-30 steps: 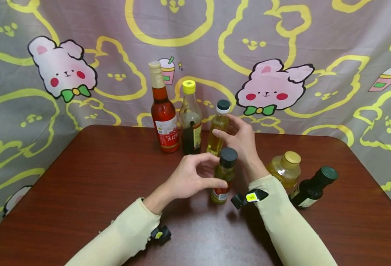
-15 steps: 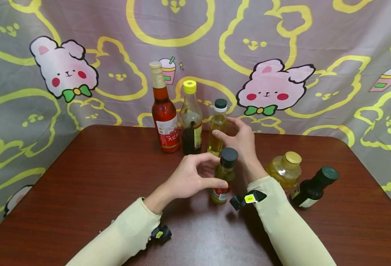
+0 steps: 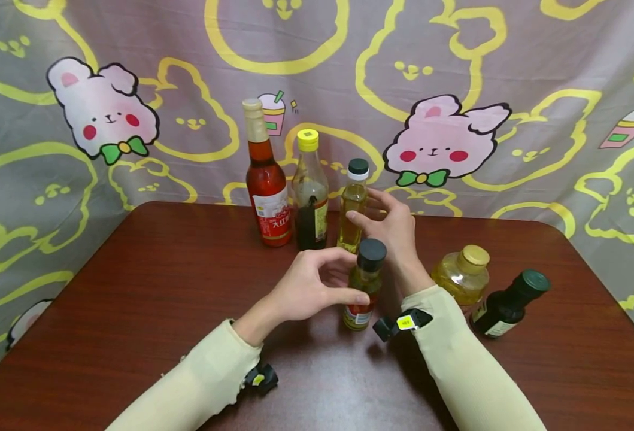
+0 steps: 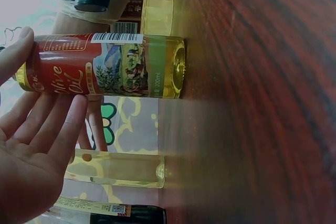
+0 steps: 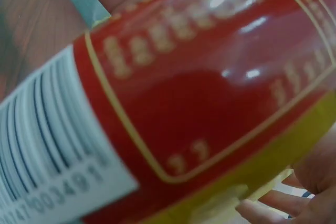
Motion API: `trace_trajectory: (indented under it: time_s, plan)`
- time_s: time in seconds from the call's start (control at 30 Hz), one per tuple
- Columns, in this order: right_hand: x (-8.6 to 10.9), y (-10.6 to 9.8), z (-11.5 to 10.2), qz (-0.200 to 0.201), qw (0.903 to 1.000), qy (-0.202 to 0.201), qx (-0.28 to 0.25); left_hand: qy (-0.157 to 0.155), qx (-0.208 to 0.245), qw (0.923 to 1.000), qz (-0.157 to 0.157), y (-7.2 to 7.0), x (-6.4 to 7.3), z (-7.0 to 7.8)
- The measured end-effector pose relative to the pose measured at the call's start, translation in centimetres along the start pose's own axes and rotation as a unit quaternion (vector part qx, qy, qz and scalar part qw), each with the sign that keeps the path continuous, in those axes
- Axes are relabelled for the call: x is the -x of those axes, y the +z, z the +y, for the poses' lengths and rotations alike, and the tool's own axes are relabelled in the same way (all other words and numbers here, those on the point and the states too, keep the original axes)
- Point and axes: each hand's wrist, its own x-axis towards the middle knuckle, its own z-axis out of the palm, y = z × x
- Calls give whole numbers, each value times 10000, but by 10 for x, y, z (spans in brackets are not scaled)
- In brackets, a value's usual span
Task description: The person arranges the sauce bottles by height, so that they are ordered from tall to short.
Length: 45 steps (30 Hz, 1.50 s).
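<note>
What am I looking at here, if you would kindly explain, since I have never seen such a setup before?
There is no robot: a person works here bare-handed. The head picture comes from a camera worn on the head, looking forward and down. The other two come from wrist cameras: the left one shows everything sideways, and in the right one a blurred red label with a barcode fills most of the view.

The left hand holds an olive oil bottle; the right hand holds a slim clear bottle of pale yellow liquid. On the wood-grain table, toward the back, stand a tall bottle of red liquid and a yellow-capped bottle of dark liquid; to the right stand a gold-capped bottle and a dark bottle with a green cap.
</note>
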Motion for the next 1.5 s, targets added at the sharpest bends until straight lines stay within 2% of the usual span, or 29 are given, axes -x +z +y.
trace_trajectory:
  time_s: [0.4, 0.63, 1.3, 1.5]
  plan:
    - [0, 0, 2, 176, 9997, -138, -107, -23, 19, 10000, 28, 0, -1, 2]
    - [0, -1, 0, 288, 9994, 16, -195, -74, 19, 10000, 26, 1, -2, 2]
    - [2, -1, 3, 483, 9987, -149, 55, -130, 36, 9999, 7, 0, -2, -1]
    - [5, -4, 0, 555, 9984, -66, 72, -174, 50, 9998, -23, 0, 0, -2]
